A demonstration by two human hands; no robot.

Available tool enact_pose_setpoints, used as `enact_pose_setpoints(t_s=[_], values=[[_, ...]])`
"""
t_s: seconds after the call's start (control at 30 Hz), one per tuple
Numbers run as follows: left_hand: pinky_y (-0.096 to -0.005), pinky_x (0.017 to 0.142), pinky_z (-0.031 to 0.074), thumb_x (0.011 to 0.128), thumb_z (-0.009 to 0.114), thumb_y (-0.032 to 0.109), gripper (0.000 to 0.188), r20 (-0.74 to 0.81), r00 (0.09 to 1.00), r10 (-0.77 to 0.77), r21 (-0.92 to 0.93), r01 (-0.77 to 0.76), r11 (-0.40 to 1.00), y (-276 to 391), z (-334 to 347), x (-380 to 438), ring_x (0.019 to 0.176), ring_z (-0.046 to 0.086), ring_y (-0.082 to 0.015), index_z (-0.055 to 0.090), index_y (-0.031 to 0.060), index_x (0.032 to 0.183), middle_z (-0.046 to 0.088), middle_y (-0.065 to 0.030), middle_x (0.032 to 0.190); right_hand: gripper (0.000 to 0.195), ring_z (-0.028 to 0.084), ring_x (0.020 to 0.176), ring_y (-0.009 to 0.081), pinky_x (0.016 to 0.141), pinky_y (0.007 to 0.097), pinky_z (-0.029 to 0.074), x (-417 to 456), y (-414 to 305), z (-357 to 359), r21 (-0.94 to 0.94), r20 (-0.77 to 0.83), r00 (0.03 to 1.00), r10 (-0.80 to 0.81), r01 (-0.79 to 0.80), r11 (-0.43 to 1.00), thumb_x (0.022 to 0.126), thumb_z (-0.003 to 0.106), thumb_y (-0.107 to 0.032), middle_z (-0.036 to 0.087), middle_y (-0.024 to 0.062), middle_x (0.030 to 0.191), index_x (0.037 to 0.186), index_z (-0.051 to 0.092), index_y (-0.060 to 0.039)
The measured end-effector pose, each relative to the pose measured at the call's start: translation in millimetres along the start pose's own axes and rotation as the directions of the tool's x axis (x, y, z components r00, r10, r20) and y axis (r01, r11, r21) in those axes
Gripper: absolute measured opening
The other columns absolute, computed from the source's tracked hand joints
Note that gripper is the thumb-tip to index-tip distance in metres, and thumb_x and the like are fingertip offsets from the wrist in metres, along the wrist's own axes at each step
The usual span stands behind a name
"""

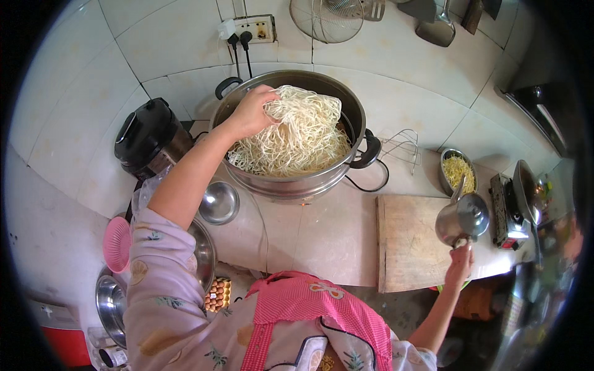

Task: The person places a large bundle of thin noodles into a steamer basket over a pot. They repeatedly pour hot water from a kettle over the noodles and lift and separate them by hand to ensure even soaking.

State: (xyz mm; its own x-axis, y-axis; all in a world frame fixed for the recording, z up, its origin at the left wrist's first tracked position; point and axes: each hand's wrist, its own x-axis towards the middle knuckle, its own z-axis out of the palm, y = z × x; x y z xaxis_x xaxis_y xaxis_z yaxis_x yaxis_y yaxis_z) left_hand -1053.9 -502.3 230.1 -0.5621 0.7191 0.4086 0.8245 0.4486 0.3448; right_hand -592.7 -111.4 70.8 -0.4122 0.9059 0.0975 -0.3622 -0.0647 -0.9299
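My left hand (255, 111) grips the upper left part of a large tangle of thin pale noodles (297, 139). The noodles heap up inside a wide metal steamer pot (287, 185) with black side handles. My fingertips are partly buried in the strands. Far to the right, my right hand (460, 262) is closed around the lower end of a small shiny metal pot (450, 227). It hangs over a wooden cutting board (408, 246). A handle-like piece sticks up at its far side; whether it belongs to the pot I cannot tell.
A metal bowl of yellowish shreds (458, 171) stands behind the board, near a wire rack (403, 143). A portable stove (503, 208) with a wok (526, 195) is at right. An electric cooker (153, 134), small steel bowl (219, 202), pink basket (117, 244) and eggs (216, 297) are at left.
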Motion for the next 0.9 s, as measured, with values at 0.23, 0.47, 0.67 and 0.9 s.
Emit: enact_pose_setpoints(t_s=[0.23,0.47,0.67,0.9], values=[[-0.0322,0.084,0.047,0.082,0.065,0.015,0.033,-0.099,0.871,-0.482,-0.764,0.244,0.598,31,-35,29,0.099,0.058,-0.0193,0.056,0.0004,0.11,0.058,-0.0104,0.108,0.022,0.039,0.057,0.0044,0.059,0.0235,0.039,9,-141,102,-0.119,0.321,0.94,-0.116,0.161,0.98,0.093,0.053,-0.026,0.041,-0.0048,0.062,0.076,0.052,-0.0119],[-0.0386,0.112,0.014,0.069,0.074,0.02,0.072,0.368,0.929,-0.042,-0.043,0.062,0.997,22,-35,-5,0.138,0.012,-0.0309,0.043,0.0123,0.134,0.015,-0.0168,0.148,0.022,0.033,0.052,0.0023,0.05,0.02,0.038,30,-206,224,-0.191,0.541,0.841,-0.011,0.136,0.972,0.093,0.054,-0.027,0.033,-0.0071,0.058,0.075,0.048,-0.0152],[-0.0375,0.106,0.027,0.069,0.075,0.018,0.085,0.06,0.984,-0.169,-0.387,0.179,0.905,-11,-30,-42,0.133,0.024,-0.0265,0.03,0.0144,0.14,0.023,-0.0149,0.144,0.02,0.034,0.053,0.0005,0.051,0.0174,0.037,23,-223,298,-0.407,0.661,0.747,0.069,0.28,0.869,0.088,0.061,-0.031,0.037,-0.0103,0.06,0.079,0.055,-0.0149],[-0.0309,0.093,0.04,0.069,0.07,0.007,0.076,-0.024,0.964,-0.266,-0.471,0.224,0.853,-31,0,-52,0.108,0.052,-0.0226,0.033,0.0013,0.135,0.051,-0.0156,0.121,0.027,0.035,0.053,0.0027,0.054,0.021,0.033,8,-216,364,-0.532,0.766,0.61,0.203,0.423,0.733,0.086,0.062,-0.04,0.038,-0.01,0.058,0.074,0.057,-0.0152]])
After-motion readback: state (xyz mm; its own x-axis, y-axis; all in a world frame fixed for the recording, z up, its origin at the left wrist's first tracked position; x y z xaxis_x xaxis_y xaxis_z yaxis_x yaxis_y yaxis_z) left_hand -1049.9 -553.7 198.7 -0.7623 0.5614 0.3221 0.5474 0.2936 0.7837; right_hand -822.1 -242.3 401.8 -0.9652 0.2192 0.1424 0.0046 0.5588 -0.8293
